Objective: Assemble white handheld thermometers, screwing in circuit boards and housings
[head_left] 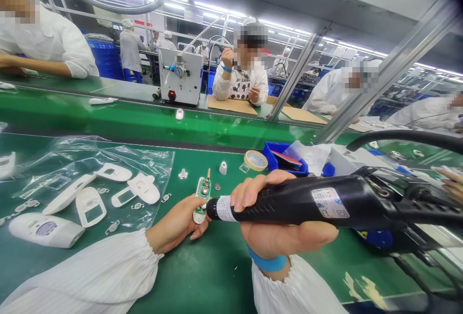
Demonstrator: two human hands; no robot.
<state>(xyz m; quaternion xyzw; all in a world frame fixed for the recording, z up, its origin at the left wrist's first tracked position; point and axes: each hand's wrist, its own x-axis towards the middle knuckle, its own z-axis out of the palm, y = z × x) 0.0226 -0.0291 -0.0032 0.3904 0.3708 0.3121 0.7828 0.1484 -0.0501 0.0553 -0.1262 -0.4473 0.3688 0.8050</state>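
My left hand grips a small white housing with a green circuit board in it, the thumb lying on the board's edge. In my right hand is a black electric screwdriver, held level with its fingers wrapped round the body. Its front end points left and meets the lower part of the board; the bit itself is hidden. Close beyond the board lie a small dark round part, a white cap and a small white flanged piece.
White shell parts lie on a clear plastic bag at left, with a closed white device nearer. A round tub and blue bin stand behind the screwdriver. A green conveyor crosses beyond; people sit opposite.
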